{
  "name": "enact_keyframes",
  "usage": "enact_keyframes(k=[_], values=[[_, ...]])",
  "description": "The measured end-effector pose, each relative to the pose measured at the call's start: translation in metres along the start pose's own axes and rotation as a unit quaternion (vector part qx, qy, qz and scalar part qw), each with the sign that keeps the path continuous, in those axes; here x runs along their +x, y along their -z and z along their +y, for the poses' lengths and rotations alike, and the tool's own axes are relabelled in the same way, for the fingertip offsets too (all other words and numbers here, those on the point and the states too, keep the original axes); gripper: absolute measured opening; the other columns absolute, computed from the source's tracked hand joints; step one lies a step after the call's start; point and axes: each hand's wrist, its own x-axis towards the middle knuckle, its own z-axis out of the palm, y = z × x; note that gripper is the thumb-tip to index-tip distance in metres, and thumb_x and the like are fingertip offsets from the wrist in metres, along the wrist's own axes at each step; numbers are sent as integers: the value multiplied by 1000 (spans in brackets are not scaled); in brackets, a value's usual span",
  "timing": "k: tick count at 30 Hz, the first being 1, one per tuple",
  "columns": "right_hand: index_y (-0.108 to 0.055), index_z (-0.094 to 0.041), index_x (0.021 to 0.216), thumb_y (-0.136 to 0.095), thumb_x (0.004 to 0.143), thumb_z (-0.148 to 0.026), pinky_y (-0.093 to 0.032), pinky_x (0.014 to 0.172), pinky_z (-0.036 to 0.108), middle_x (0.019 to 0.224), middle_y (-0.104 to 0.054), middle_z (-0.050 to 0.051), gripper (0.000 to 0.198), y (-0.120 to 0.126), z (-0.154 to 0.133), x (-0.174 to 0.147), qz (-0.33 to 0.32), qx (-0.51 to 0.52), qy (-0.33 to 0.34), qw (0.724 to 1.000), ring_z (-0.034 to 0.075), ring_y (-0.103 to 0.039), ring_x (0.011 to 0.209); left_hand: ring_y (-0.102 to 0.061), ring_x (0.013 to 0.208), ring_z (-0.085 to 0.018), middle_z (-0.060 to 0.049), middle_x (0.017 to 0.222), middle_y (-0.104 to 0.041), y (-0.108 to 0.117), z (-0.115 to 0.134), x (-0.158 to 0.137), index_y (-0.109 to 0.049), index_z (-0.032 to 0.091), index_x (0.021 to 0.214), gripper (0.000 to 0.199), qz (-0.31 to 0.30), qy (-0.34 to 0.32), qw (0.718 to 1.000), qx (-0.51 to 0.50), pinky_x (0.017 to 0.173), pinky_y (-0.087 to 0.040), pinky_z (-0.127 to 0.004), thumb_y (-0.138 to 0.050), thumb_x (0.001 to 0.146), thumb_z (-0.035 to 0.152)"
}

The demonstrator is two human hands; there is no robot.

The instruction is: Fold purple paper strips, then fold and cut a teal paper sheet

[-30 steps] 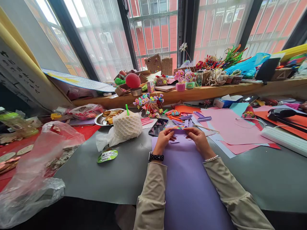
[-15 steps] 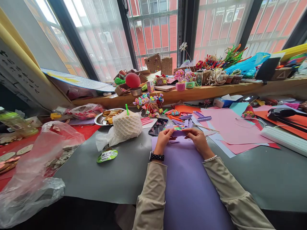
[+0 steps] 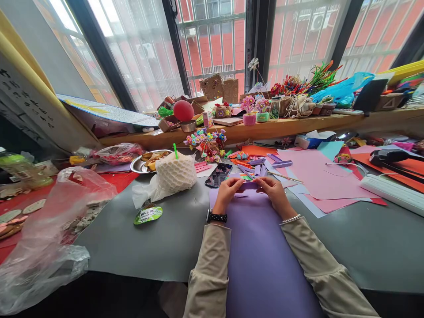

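A small piece of purple paper (image 3: 250, 185) is pinched at its two ends between my hands. My left hand (image 3: 229, 191) grips its left end and my right hand (image 3: 272, 191) its right end, fingers closed on both sides. Beneath them lies a large purple sheet (image 3: 265, 251) that runs down toward me. Just beyond the hands are several folded purple strips (image 3: 281, 164) and a thin stick (image 3: 285, 176). A black phone (image 3: 218, 175) rests on the grey table left of the strips.
A coconut in white netting (image 3: 175, 174) with a green straw stands left of my hands, near a metal plate (image 3: 136, 166). Pink sheets (image 3: 324, 172) and a white power strip (image 3: 394, 192) lie to the right. Crafts line the wooden sill (image 3: 232, 132) behind.
The small purple piece has tilted and now shows a narrower face. My fingers have shifted slightly along it; the arms stay in place.
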Motion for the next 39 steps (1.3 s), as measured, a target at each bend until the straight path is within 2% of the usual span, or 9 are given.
enact_keyframes(k=[6, 11, 22, 29, 34, 39], values=[[-63, -16, 77, -65, 58, -38, -51, 56, 23, 75, -61, 2, 29, 0, 1, 1, 0, 14, -36, 999, 11, -56, 62, -57, 58, -11, -1, 69, -58, 0, 0, 0, -61, 11, 73, 30, 5, -3, 1000, 4, 60, -49, -26, -63, 59, 37], [-63, -15, 75, -66, 56, -39, -52, 55, 25, 68, -61, 0, 31, 1, 1, 1, -2, 31, -67, 997, 9, -55, 55, -57, 57, -10, -1, 68, -58, 1, -1, 0, -61, 11, 73, 29, 10, -6, 1000, 1, 59, -50, -24, -63, 59, 37], [-63, -15, 72, -68, 54, -36, -53, 59, 28, 68, -62, 1, 28, 1, 4, 2, 7, 42, -56, 998, 11, -58, 56, -57, 54, -9, 0, 65, -58, -1, 1, -1, -61, 12, 71, 27, 21, -2, 1000, -3, 55, -49, -22, -65, 58, 35], [-63, -15, 71, -68, 55, -35, -53, 55, 25, 68, -61, 1, 26, 2, 6, 3, 10, 35, -51, 998, 11, -56, 59, -52, 50, -6, 1, 62, -57, 1, -1, 0, -62, 11, 71, 25, 23, -17, 999, 16, 49, -46, -19, -65, 57, 32], [-62, -15, 72, -66, 56, -36, -53, 56, 26, 69, -61, 1, 27, 2, 7, 3, 6, 18, -35, 999, 13, -57, 63, -53, 55, -8, 0, 65, -57, 0, 0, -1, -61, 11, 70, 28, 14, 20, 1000, -5, 55, -48, -22, -68, 53, 33], [-62, -16, 73, -65, 58, -36, -52, 56, 26, 70, -61, 1, 26, 2, 8, 1, -16, 4, -22, 1000, 12, -56, 62, -52, 54, -8, -1, 66, -56, 0, -1, 0, -62, 11, 70, 30, 6, 29, 999, 25, 52, -47, -21, -67, 54, 36]])
